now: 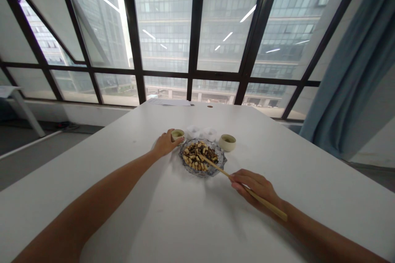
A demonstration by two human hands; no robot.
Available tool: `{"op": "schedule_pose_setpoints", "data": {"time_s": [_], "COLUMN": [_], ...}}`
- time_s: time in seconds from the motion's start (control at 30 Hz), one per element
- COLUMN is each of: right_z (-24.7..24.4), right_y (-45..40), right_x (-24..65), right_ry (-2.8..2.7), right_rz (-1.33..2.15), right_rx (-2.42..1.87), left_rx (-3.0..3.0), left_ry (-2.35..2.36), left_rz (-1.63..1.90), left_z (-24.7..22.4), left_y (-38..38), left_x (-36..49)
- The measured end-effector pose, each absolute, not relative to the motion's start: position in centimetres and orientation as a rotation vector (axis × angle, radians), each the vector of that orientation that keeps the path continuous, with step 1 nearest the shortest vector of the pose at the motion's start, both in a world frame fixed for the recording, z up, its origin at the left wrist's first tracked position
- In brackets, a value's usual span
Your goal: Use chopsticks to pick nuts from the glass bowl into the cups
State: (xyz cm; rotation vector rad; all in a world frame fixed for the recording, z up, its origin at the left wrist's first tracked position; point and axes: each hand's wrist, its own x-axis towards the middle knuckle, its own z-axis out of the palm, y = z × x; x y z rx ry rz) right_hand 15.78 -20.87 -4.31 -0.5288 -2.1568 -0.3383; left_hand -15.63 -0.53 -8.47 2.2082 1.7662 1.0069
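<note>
My left hand (165, 143) is closed round a small pale green cup (177, 133), just left of the glass dish. My right hand (254, 187) grips slim bamboo tongs (268, 204), whose broad end extends back over the wrist. Their thin tips reach into a mix of pale nuts and dark seeds (199, 158). A clear glass dish (220, 166) with a scalloped rim holds this mix. Whether the tips pinch a piece is too small to tell. A second cup (227, 143), cream outside and greenish inside, stands upright to the right of the dish.
Behind the dish lies a white, crumpled-looking item (200, 132), partly hidden. The white table (148, 222) runs back to dark-framed windows (191, 49). Paper sheets (168, 102) lie at its far edge. A blue curtain (348, 74) hangs at right.
</note>
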Motion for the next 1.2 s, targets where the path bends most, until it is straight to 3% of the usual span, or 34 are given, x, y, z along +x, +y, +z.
{"op": "schedule_pose_setpoints", "data": {"time_s": [1.2], "right_z": [-4.6], "right_y": [-20.83], "right_x": [15.94], "right_ry": [-2.151], "right_rz": [-0.304], "right_rx": [-0.561], "left_rx": [2.223], "left_ry": [1.785], "left_rz": [0.952], "left_z": [-8.24], "left_y": [-0.88], "left_x": [-15.63]}}
